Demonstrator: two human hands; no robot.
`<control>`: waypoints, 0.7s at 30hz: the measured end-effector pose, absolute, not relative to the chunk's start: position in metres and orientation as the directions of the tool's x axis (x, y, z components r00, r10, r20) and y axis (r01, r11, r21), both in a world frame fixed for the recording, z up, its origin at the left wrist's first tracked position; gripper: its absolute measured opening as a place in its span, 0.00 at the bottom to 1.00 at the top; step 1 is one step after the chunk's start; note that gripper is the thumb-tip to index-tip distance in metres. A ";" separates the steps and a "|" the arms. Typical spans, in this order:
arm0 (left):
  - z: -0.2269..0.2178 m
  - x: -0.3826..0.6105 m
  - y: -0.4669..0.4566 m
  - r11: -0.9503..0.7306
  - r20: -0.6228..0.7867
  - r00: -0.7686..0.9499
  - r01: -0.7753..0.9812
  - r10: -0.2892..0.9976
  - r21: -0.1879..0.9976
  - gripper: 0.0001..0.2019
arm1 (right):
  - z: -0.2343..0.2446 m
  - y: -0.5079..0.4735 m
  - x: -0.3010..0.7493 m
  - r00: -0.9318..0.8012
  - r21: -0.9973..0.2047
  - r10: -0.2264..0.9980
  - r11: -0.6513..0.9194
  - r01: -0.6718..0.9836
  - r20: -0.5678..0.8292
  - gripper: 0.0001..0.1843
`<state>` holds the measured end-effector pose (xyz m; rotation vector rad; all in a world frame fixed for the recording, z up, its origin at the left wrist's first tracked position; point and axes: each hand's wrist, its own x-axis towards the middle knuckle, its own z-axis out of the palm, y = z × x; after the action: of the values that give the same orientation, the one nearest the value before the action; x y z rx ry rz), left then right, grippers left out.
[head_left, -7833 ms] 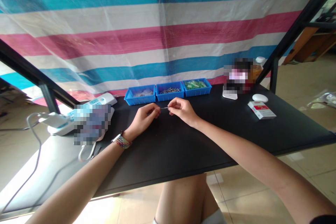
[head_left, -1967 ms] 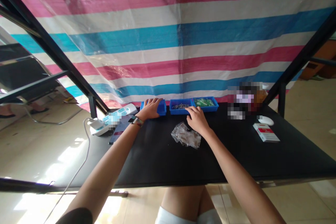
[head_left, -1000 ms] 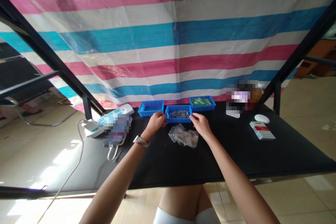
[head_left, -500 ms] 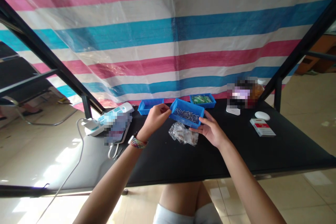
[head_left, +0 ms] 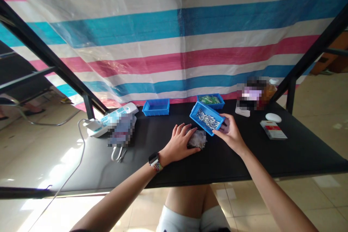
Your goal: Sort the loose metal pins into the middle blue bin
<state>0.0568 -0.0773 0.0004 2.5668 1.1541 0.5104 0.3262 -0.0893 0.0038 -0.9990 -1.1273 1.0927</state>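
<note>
My right hand [head_left: 230,133] grips a small blue tray of metal pins [head_left: 207,118] and holds it tilted above the black table [head_left: 244,156]. Palm down, my left hand [head_left: 179,142] lies on a heap of small clear plastic bags [head_left: 199,139] just left of the tray, its fingers curled over the heap. A watch and a coloured band are on my left wrist.
An empty blue tray [head_left: 156,107] and a blue tray of green parts [head_left: 210,100] stand at the table's back edge. A white power strip [head_left: 108,119] and scissors [head_left: 117,153] lie at the left. A white box [head_left: 273,129] and a white puck [head_left: 273,117] are at the right.
The tray of pins was lifted from the back row by both hands and carried right. My left hand let go of it and dropped onto the plastic bags.
</note>
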 end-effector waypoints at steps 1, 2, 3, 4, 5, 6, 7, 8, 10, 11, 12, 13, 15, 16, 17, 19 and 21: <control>0.000 0.058 -0.078 -0.646 0.221 0.614 0.659 0.758 0.386 0.38 | 0.004 -0.089 0.326 0.058 -0.976 0.984 0.175 -0.131 0.168 0.38; 0.001 0.060 -0.079 -0.650 0.232 0.613 0.653 0.755 0.390 0.34 | 0.004 -0.089 0.326 0.030 -0.979 0.986 0.166 -0.118 0.164 0.38; 0.002 0.061 -0.079 -0.653 0.238 0.616 0.643 0.751 0.400 0.30 | 0.003 -0.088 0.326 0.000 -0.981 0.986 0.163 -0.103 0.164 0.38; 0.003 0.062 -0.079 -0.658 0.239 0.623 0.630 0.745 0.413 0.28 | 0.003 -0.087 0.327 -0.026 -0.982 0.985 0.168 -0.086 0.171 0.38; 0.004 0.062 -0.079 -0.663 0.237 0.632 0.616 0.738 0.426 0.26 | 0.002 -0.086 0.329 -0.051 -0.982 0.982 0.179 -0.066 0.183 0.37; 0.004 0.062 -0.080 -0.668 0.235 0.640 0.602 0.732 0.438 0.25 | 0.002 -0.084 0.330 -0.076 -0.980 0.977 0.196 -0.040 0.198 0.36; 0.005 0.062 -0.080 -0.673 0.233 0.650 0.589 0.724 0.447 0.25 | 0.002 -0.082 0.333 -0.101 -0.976 0.971 0.216 -0.006 0.216 0.35; 0.005 0.062 -0.081 -0.680 0.233 0.659 0.577 0.715 0.452 0.24 | 0.003 -0.080 0.335 -0.124 -0.971 0.965 0.239 0.035 0.233 0.34; 0.006 0.061 -0.083 -0.704 0.234 0.686 0.556 0.689 0.442 0.23 | 0.005 -0.076 0.341 -0.171 -0.951 0.951 0.280 0.128 0.257 0.33; 0.006 0.061 -0.084 -0.719 0.232 0.702 0.551 0.674 0.423 0.22 | 0.006 -0.074 0.344 -0.193 -0.937 0.945 0.300 0.181 0.265 0.33; 0.006 0.060 -0.085 -0.734 0.227 0.716 0.552 0.660 0.395 0.20 | 0.008 -0.073 0.346 -0.210 -0.918 0.939 0.318 0.237 0.271 0.33; 0.007 0.060 -0.086 -0.748 0.220 0.729 0.557 0.648 0.360 0.19 | 0.010 -0.072 0.348 -0.223 -0.896 0.935 0.334 0.293 0.276 0.34; 0.008 0.060 -0.087 -0.769 0.207 0.747 0.569 0.632 0.292 0.18 | 0.015 -0.071 0.351 -0.237 -0.846 0.928 0.363 0.391 0.288 0.36; 0.009 0.061 -0.087 -0.775 0.206 0.752 0.573 0.626 0.267 0.18 | 0.018 -0.071 0.352 -0.241 -0.824 0.923 0.377 0.423 0.299 0.37; 0.009 0.061 -0.087 -0.780 0.207 0.756 0.573 0.621 0.251 0.19 | 0.020 -0.072 0.352 -0.250 -0.806 0.917 0.394 0.442 0.311 0.39; 0.009 0.062 -0.087 -0.783 0.215 0.755 0.573 0.619 0.242 0.21 | 0.022 -0.073 0.351 -0.285 -0.766 0.896 0.441 0.468 0.341 0.44; 0.008 0.063 -0.087 -0.777 0.225 0.746 0.577 0.627 0.254 0.22 | 0.023 -0.075 0.350 -0.345 -0.694 0.865 0.500 0.518 0.365 0.46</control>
<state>0.0632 -0.0873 0.0084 2.7762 0.9653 0.4478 0.3499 -0.0749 0.0231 -1.1326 -2.0184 0.6092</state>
